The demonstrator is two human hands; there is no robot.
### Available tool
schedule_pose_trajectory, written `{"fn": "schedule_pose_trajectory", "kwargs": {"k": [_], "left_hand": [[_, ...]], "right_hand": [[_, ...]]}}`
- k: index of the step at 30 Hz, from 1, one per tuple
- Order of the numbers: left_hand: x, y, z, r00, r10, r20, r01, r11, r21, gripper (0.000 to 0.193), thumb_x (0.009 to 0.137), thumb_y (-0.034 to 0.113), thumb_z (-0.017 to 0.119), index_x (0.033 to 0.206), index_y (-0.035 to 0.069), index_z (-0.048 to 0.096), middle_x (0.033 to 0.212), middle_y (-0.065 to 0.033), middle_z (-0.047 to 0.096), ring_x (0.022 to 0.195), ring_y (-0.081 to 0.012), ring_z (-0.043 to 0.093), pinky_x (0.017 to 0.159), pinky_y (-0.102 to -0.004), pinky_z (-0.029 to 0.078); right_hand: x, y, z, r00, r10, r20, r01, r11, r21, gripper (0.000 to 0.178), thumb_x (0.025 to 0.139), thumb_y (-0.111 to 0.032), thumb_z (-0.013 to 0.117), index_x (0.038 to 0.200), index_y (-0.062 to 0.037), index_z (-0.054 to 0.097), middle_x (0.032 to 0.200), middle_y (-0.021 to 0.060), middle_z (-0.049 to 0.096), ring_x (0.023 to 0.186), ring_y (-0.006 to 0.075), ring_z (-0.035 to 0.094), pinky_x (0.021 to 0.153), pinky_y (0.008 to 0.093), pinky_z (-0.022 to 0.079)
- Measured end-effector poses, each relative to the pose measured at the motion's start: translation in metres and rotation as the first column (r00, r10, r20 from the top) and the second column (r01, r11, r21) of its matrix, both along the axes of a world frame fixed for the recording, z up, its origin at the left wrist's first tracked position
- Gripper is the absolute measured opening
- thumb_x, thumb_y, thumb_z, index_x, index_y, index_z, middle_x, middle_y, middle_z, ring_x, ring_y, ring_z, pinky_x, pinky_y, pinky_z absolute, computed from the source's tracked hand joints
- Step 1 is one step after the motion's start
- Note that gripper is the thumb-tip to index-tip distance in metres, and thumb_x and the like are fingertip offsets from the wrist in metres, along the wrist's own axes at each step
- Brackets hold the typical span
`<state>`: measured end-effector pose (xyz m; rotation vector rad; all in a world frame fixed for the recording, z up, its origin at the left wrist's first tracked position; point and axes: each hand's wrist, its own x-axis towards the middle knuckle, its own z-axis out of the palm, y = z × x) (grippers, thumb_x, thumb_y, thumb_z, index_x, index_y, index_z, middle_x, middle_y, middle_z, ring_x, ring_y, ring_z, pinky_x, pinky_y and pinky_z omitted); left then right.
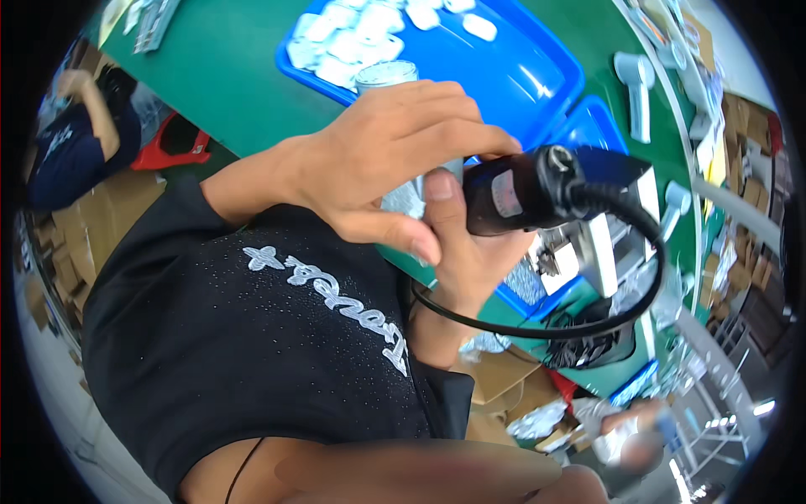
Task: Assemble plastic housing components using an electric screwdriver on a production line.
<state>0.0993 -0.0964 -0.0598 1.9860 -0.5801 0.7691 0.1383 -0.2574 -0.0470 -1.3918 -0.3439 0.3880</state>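
A pale device (386, 77) is held in the left hand (399, 139), its mostly covered long axis seemingly running twelve to six; white parts (368, 27) are heaped in a blue tray (512, 76) at twelve. At three o'clock, a black tool (533, 189) is grasped by the right hand (476, 254), its cable (657, 262) looped across the wrist.

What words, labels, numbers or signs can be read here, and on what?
Black shirt: large white script lettering beside a star-like motif, not quoted here.
Label on black corded tool: too small and blurred to read.
Co-worker's dark shirt: white marks, too blurred to read.
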Motion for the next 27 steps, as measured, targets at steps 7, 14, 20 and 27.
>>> {"fn": "schedule_pose_trajectory", "kwargs": {"k": [7, 14, 20, 27], "left_hand": [[0.004, -0.074, -0.021, 0.974, -0.220, 0.044, 0.220, 0.897, -0.383, 0.025, 0.093, 0.014, 0.051, 0.107, -0.005, 0.056, 0.089, -0.0144, 0.064, 0.064, -0.0301, 0.060, 0.056, -0.0389, 0.049], [0.017, -0.110, -0.047, 0.937, -0.333, -0.110, 0.222, 0.806, -0.549, 0.026, 0.097, 0.011, 0.039, 0.104, -0.009, 0.053, 0.078, -0.0164, 0.061, 0.062, -0.0271, 0.060, 0.056, -0.0377, 0.050], [0.014, -0.112, -0.049, 0.971, -0.223, -0.083, 0.165, 0.882, -0.441, 0.029, 0.097, 0.010, 0.039, 0.108, -0.012, 0.054, 0.083, -0.0196, 0.066, 0.065, -0.0295, 0.066, 0.060, -0.0381, 0.055], [0.017, -0.117, -0.049, 0.971, -0.216, -0.100, 0.152, 0.886, -0.437, 0.028, 0.095, 0.007, 0.042, 0.109, -0.013, 0.056, 0.087, -0.0207, 0.068, 0.067, -0.0300, 0.068, 0.062, -0.0377, 0.058]], "right_hand": [[-0.007, -0.065, 0.002, 0.979, -0.201, 0.016, 0.201, 0.980, -0.002, 0.069, 0.059, -0.015, 0.096, 0.112, -0.0011, 0.053, 0.089, 0.0013, 0.059, 0.078, 0.0124, 0.057, 0.072, 0.0266, 0.047], [0.031, -0.113, 0.050, 0.702, -0.510, 0.497, 0.367, 0.858, 0.360, 0.096, 0.077, -0.092, 0.035, 0.110, -0.0051, 0.055, 0.065, 0.0088, 0.052, 0.042, 0.0178, 0.044, 0.041, 0.0352, 0.041], [0.064, -0.110, 0.029, 0.798, -0.442, 0.410, 0.326, 0.888, 0.324, 0.099, 0.076, -0.093, 0.038, 0.105, 0.0006, 0.055, 0.063, 0.0087, 0.052, 0.043, 0.0178, 0.045, 0.046, 0.0368, 0.042], [0.001, -0.148, 0.082, 0.891, -0.157, 0.427, 0.021, 0.951, 0.307, 0.047, 0.085, -0.031, 0.069, 0.123, -0.0089, 0.053, 0.075, -0.0025, 0.055, 0.064, 0.0174, 0.057, 0.068, 0.0435, 0.051]]}}
